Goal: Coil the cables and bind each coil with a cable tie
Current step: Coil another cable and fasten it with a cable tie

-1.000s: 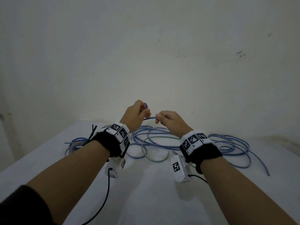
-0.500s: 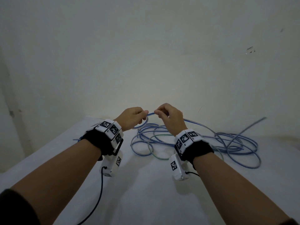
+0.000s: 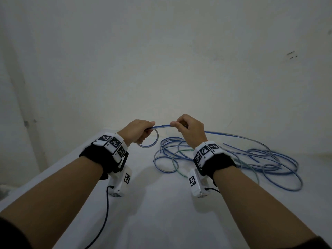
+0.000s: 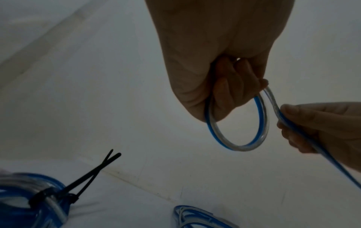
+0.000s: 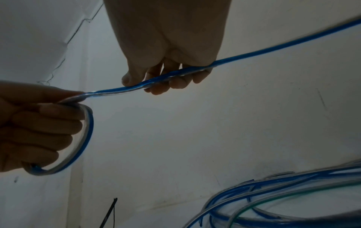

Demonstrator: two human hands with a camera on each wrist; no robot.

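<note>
My left hand [image 3: 139,132] grips a small loop of blue-and-clear cable [image 3: 156,143], held above the white table [image 3: 161,212]. In the left wrist view the loop [image 4: 237,145] hangs below the curled fingers [image 4: 224,95]. My right hand [image 3: 186,129] pinches the same cable [image 3: 161,126] a short way to the right; the right wrist view shows the strand [image 5: 162,77] running across its fingers [image 5: 158,89]. From there the cable trails right to a loose tangle of blue cables [image 3: 251,159] with one green strand [image 3: 179,169].
A coil bound with black cable ties [image 4: 78,183] lies on the table at the left, seen in the left wrist view. A white wall [image 3: 161,69] stands close behind the table. Black wrist-camera leads [image 3: 106,212] hang below my arms.
Both hands have risen and spread a little apart. A first small loop now hangs from my left hand, and the cable's tail has been drawn in from the right.
</note>
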